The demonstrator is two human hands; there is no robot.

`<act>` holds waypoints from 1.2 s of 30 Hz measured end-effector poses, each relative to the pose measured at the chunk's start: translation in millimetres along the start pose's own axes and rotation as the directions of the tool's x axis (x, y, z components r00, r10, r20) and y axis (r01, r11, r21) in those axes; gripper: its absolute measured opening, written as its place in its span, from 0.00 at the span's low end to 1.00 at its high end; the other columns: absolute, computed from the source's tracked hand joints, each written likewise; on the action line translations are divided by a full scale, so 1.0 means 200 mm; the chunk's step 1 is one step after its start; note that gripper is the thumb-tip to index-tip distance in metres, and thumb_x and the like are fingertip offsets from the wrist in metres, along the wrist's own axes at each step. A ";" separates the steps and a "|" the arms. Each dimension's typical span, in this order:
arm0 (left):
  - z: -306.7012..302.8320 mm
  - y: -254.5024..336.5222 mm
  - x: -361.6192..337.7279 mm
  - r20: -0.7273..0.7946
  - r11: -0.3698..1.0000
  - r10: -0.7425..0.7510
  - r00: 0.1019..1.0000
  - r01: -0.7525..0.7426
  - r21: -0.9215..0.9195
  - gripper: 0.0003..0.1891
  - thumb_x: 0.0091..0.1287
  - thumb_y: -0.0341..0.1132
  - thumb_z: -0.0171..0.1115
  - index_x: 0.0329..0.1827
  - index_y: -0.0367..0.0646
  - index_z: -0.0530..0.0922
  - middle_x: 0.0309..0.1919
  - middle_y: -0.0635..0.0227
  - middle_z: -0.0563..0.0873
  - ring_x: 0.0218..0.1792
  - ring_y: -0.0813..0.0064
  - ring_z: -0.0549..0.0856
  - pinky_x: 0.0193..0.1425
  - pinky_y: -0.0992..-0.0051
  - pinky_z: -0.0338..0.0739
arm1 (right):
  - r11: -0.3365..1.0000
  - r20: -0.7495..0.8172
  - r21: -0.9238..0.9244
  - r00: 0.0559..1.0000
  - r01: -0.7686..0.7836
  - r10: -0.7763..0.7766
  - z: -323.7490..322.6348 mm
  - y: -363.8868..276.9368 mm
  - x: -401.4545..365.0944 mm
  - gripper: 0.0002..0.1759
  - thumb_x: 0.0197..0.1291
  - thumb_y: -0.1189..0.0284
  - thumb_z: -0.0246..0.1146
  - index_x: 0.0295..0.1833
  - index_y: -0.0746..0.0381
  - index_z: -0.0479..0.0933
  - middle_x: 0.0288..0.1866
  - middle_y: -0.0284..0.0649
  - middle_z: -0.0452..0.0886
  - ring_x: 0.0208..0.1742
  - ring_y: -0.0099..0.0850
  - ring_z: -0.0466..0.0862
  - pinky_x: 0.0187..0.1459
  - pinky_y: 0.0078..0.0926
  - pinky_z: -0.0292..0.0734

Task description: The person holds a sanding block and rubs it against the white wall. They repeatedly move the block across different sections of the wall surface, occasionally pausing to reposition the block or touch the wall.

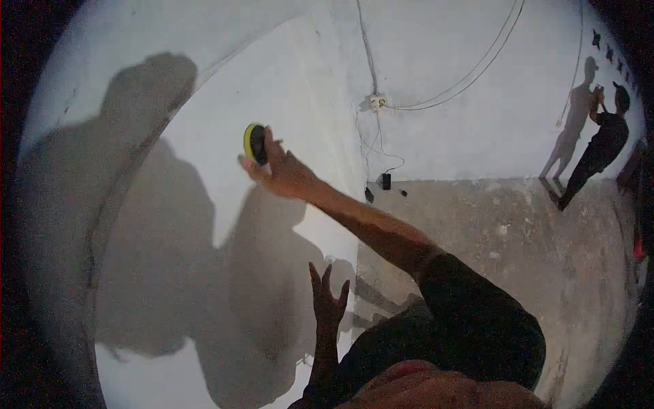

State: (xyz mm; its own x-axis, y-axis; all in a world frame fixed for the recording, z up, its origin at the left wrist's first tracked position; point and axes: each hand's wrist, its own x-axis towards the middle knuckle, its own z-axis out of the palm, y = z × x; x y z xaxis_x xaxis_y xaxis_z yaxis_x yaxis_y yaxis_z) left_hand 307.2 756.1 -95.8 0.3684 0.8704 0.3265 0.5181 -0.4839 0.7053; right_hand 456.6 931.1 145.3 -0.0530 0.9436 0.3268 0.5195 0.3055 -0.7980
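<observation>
My right hand [276, 167] is raised at the upper middle of the view, its fingers wrapped round a round pad [255, 143] with a black back and a yellow-green rim. The pad is at the white wall [272, 88]; whether its face touches the surface I cannot tell. Lower down, my left hand [330, 300] is held up with its fingers spread and nothing in it. Large shadows of my head and arms fall on the wall around both hands.
A wall socket [377, 103] has cables running from it to a black adapter [386, 181] near the floor. Another person [599, 146] in dark clothes stands at the far right, facing the wall. The concrete floor [490, 238] is stained.
</observation>
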 end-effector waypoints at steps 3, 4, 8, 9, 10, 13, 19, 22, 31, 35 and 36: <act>-0.04 0.00 -0.02 -0.004 0.998 -0.052 0.999 0.051 -0.037 0.33 0.67 0.47 0.68 0.70 0.38 0.70 0.79 0.40 0.49 0.78 0.40 0.54 0.77 0.46 0.60 | 0.996 -0.025 0.042 0.996 0.083 -0.082 -0.04 0.01 0.03 0.59 0.68 0.34 0.44 0.79 0.72 0.29 0.72 0.81 0.52 0.73 0.70 0.63 0.74 0.53 0.61; -0.06 0.00 -0.02 -0.009 0.997 -0.065 0.998 0.064 -0.049 0.33 0.67 0.47 0.68 0.69 0.38 0.70 0.79 0.40 0.49 0.78 0.40 0.54 0.77 0.46 0.60 | 0.994 0.016 0.105 1.000 0.019 -0.021 -0.04 0.02 0.01 0.59 0.68 0.34 0.44 0.79 0.71 0.29 0.73 0.80 0.51 0.74 0.68 0.62 0.74 0.56 0.59; -0.06 0.03 -0.07 -0.025 0.998 -0.042 0.999 0.043 0.041 0.32 0.67 0.47 0.68 0.69 0.38 0.70 0.79 0.40 0.50 0.78 0.39 0.56 0.75 0.47 0.64 | 0.985 0.000 -0.034 0.986 0.168 -0.168 0.15 0.08 -0.20 0.56 0.70 0.36 0.43 0.79 0.71 0.29 0.77 0.73 0.48 0.78 0.62 0.58 0.75 0.63 0.52; -0.06 0.02 -0.07 -0.037 0.997 -0.022 0.999 0.025 0.066 0.32 0.67 0.46 0.68 0.69 0.37 0.71 0.79 0.40 0.50 0.77 0.39 0.57 0.74 0.48 0.65 | 0.987 0.031 0.014 0.987 0.158 -0.159 0.15 0.09 -0.25 0.56 0.70 0.36 0.41 0.80 0.69 0.28 0.79 0.68 0.48 0.80 0.61 0.53 0.76 0.64 0.47; -0.06 0.02 -0.07 -0.041 0.998 -0.025 0.999 0.028 0.065 0.32 0.67 0.46 0.68 0.69 0.37 0.71 0.79 0.40 0.50 0.77 0.39 0.57 0.74 0.48 0.65 | 0.987 0.036 0.014 0.986 0.161 -0.161 0.16 0.12 -0.23 0.56 0.70 0.36 0.41 0.80 0.69 0.28 0.79 0.68 0.48 0.80 0.61 0.53 0.76 0.64 0.47; -0.07 0.05 -0.06 -0.054 0.999 0.019 0.998 -0.016 0.049 0.31 0.68 0.45 0.68 0.69 0.38 0.71 0.79 0.40 0.50 0.76 0.39 0.59 0.73 0.49 0.67 | 0.997 -0.048 -0.066 0.999 -0.025 0.022 0.17 0.27 -0.09 0.56 0.69 0.33 0.37 0.80 0.66 0.26 0.79 0.67 0.52 0.78 0.56 0.61 0.78 0.52 0.50; -0.08 0.08 -0.07 -0.055 0.996 -0.021 0.998 0.025 0.080 0.31 0.66 0.42 0.69 0.69 0.38 0.70 0.79 0.40 0.51 0.77 0.41 0.59 0.73 0.51 0.67 | 0.991 -0.027 0.125 0.998 0.056 -0.053 0.30 0.40 -0.23 0.52 0.71 0.38 0.45 0.81 0.62 0.31 0.77 0.68 0.53 0.77 0.59 0.60 0.74 0.57 0.57; -0.07 0.11 -0.08 -0.090 0.995 0.000 0.996 0.008 0.096 0.31 0.66 0.41 0.69 0.69 0.38 0.70 0.79 0.40 0.51 0.77 0.42 0.59 0.74 0.51 0.66 | 0.975 -0.148 0.166 0.981 0.147 -0.123 0.37 0.52 -0.22 0.52 0.70 0.38 0.46 0.81 0.63 0.36 0.79 0.64 0.54 0.80 0.60 0.53 0.75 0.62 0.51; -0.21 0.37 0.30 -0.032 0.907 0.348 0.937 -0.328 0.264 0.34 0.67 0.42 0.69 0.72 0.37 0.67 0.77 0.44 0.58 0.78 0.45 0.59 0.78 0.51 0.59 | 0.993 -0.165 -0.003 0.979 0.117 -0.116 0.47 0.74 -0.44 0.47 0.71 0.49 0.53 0.81 0.65 0.41 0.79 0.61 0.54 0.80 0.59 0.54 0.76 0.57 0.50; -0.29 0.59 0.63 -0.054 0.849 0.461 0.886 -0.422 0.319 0.31 0.68 0.42 0.66 0.72 0.44 0.68 0.79 0.52 0.60 0.79 0.52 0.59 0.81 0.52 0.51 | 0.950 -0.316 -0.065 0.897 0.305 -0.309 0.76 0.81 -0.59 0.43 0.71 0.55 0.56 0.80 0.67 0.46 0.79 0.60 0.55 0.80 0.57 0.55 0.76 0.54 0.54; -0.31 0.61 0.68 -0.036 0.806 0.502 0.864 -0.452 0.383 0.30 0.68 0.46 0.65 0.71 0.45 0.70 0.79 0.54 0.60 0.79 0.53 0.59 0.81 0.50 0.50 | 0.951 -0.314 -0.061 0.898 0.305 -0.308 0.75 0.83 -0.56 0.43 0.71 0.55 0.56 0.80 0.67 0.46 0.79 0.60 0.55 0.80 0.57 0.55 0.76 0.54 0.54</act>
State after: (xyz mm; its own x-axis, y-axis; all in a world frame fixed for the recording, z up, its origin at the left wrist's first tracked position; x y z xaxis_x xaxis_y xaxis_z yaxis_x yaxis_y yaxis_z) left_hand 373.6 821.3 74.5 0.5506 0.5128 0.6587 0.5466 -0.8179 0.1797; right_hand 421.0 894.2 -99.5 0.0598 0.7137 0.6979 0.5294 0.5700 -0.6283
